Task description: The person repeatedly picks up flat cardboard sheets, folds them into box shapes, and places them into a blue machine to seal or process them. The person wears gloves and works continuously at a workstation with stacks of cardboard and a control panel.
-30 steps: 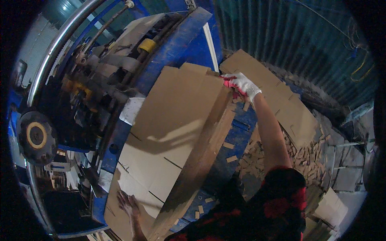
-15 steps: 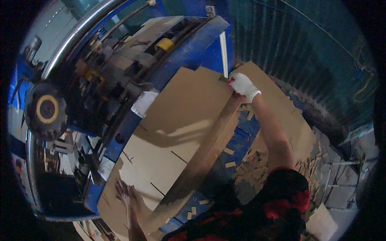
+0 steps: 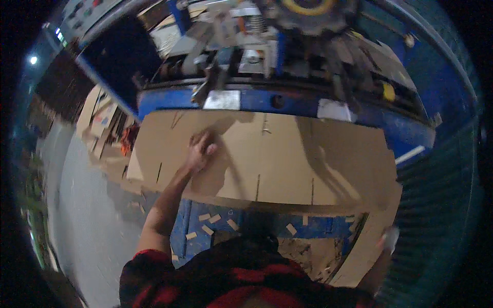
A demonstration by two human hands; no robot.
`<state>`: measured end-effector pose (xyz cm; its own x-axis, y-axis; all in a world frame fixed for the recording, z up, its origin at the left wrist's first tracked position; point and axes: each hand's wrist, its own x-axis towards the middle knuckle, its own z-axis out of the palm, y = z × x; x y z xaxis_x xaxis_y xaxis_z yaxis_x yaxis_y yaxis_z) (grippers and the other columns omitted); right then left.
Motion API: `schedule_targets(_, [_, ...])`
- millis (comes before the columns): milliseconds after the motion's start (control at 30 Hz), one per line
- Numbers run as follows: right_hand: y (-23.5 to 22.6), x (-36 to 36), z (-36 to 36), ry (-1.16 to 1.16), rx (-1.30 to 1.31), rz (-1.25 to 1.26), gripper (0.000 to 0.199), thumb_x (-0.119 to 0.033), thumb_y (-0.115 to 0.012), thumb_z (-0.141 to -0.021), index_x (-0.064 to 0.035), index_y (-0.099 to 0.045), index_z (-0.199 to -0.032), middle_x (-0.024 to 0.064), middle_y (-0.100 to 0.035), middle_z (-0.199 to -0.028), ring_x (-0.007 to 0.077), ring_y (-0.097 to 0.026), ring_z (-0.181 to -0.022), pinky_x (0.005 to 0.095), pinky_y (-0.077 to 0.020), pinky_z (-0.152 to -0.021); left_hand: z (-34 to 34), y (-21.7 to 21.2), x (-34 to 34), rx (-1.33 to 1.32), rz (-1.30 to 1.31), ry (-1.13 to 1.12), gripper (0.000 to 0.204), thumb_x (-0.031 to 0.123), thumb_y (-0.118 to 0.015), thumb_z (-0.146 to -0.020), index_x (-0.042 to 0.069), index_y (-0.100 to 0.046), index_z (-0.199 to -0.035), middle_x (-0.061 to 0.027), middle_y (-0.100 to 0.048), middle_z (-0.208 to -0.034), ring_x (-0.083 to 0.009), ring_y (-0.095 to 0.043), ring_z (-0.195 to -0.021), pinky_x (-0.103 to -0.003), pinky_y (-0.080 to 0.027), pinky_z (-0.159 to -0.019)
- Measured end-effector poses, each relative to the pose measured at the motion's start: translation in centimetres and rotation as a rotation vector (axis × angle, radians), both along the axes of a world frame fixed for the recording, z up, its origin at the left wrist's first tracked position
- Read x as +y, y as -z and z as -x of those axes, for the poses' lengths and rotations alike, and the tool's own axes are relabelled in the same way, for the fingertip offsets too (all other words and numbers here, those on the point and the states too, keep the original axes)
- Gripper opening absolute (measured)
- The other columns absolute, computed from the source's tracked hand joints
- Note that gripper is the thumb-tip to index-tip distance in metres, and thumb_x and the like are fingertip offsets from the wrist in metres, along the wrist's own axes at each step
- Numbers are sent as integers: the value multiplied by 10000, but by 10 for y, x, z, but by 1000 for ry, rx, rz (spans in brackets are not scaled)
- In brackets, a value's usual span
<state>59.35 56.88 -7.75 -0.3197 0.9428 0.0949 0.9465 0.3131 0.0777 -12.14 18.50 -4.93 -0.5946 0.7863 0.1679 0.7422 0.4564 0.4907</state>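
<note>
A stack of brown cardboard sheets (image 3: 287, 154) with dark slots cut into its edges lies across the blue machine's front. My bare left hand (image 3: 202, 151) is over its left part, fingers loosely bent and the thumb apart, holding nothing; whether it touches the top sheet I cannot tell. Down at the far right is my right hand (image 3: 389, 240) in a white glove, beside another cardboard sheet (image 3: 370, 249). Blur and the edge of view hide its fingers and anything in them.
Behind the stack stands the blue machine (image 3: 257, 100) with metal guides and a large dark wheel (image 3: 308, 13). Small cardboard offcuts (image 3: 207, 230) are scattered on a blue surface in front of me. Further cardboard pieces (image 3: 97, 126) lie left, above a grey floor (image 3: 87, 205).
My view has swung left, so the machine now lies straight ahead. The right hand has left the stack's far right edge and dropped low. My left hand's fingers, spread before, are now bent.
</note>
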Motion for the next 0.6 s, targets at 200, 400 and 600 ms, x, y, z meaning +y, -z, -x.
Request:
schedule_targets(200, [41, -91, 12, 336, 1083, 238, 687, -283, -666, -855, -13, -327, -1389, 133, -487, -1293, 235, -503, -1131, 345, -407, -956, 46, -26, -164, 307, 300, -1052, 741, 591, -535, -836, 65, -434, -1349, -156, -440, -1383, -335, -432, -1254, -444, -406, -984])
schedule_targets(400, [-38, -51, 179, 213, 1762, 327, 628, -256, -622, -886, 38, -323, -1353, 134, -468, -1305, 253, -491, -1130, 393, -399, -991, 43, -46, -197, -17, 476, -896, 762, 633, -572, -779, -1, -552, -1201, -185, -526, -1266, -387, -488, -1171, -464, -411, -958])
schedule_targets(600, [-26, -59, 208, 319, 1728, 294, 468, -42, -602, -856, 58, -420, -1275, 108, -504, -1246, 245, -540, -1052, 400, -484, -898, 39, -25, -234, 93, 362, -889, 805, 628, -650, -723, -52, -555, -1143, -266, -564, -1133, -407, -519, -1106, -466, -414, -934])
